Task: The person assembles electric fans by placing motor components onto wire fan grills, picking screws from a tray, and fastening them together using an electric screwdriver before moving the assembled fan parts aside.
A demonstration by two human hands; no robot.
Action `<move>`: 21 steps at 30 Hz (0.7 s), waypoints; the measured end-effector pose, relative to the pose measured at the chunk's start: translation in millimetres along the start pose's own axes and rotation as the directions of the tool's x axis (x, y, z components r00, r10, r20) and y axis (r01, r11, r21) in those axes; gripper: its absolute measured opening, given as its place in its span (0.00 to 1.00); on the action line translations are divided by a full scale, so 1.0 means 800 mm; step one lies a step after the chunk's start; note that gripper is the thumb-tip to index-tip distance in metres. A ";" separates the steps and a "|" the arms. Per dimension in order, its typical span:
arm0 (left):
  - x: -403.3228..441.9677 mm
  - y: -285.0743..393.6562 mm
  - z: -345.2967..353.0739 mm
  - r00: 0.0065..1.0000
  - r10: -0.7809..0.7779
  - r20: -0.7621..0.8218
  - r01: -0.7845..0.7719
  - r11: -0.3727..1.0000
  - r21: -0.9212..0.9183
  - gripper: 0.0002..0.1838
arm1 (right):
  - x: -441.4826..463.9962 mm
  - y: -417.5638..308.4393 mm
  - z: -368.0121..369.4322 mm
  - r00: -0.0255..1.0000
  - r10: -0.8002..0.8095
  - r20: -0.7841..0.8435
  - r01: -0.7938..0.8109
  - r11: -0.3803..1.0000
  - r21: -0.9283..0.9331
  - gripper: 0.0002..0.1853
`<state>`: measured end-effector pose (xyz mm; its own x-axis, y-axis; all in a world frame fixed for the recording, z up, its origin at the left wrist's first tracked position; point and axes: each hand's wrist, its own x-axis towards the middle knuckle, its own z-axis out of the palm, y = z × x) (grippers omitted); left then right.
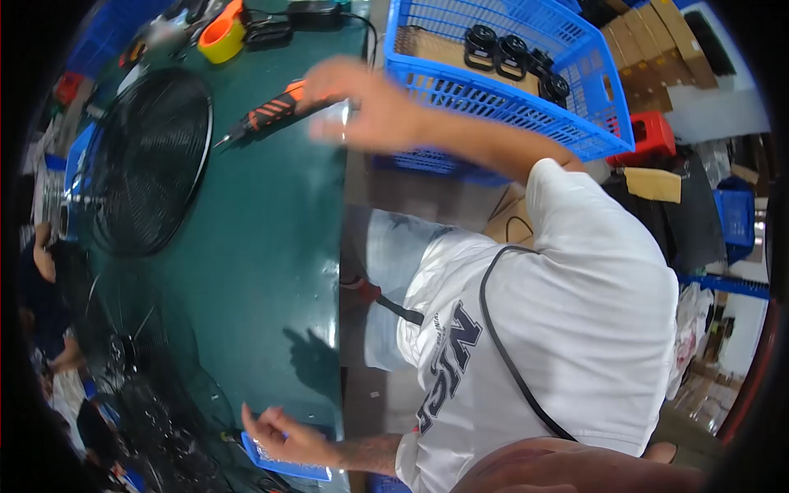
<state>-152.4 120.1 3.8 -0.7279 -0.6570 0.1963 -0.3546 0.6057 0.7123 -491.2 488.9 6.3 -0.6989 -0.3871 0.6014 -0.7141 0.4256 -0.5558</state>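
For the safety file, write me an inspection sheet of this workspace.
Surface: glossy green tabletop, with a hand's shadow on it.
Job's things: orange-and-black screwdriver, tip toward a round black mesh guard.
Clutter: orange-and-yellow ring-shaped item; dark jumbled parts, too unclear to identify.
Grips: right grip blurred, at the screwdriver's rear, hold uncertain; left grip open over a blue tray, nothing visible in it.
Cables: black cable at the table edge; dark cord or strap over the white shirt.
Surroundings: blue basket holding black parts; cardboard boxes; red case.
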 end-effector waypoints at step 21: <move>-0.003 0.027 0.157 0.992 -0.077 0.100 0.098 0.968 -0.231 0.11 | -0.132 0.230 -0.144 0.487 0.840 0.241 -0.713 0.541 -0.446 0.28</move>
<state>-231.8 191.5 -65.6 -0.7537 -0.6532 0.0727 -0.2790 0.4181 0.8645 -544.3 702.3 -93.3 -0.9495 -0.0284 -0.3125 0.1299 0.8708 -0.4741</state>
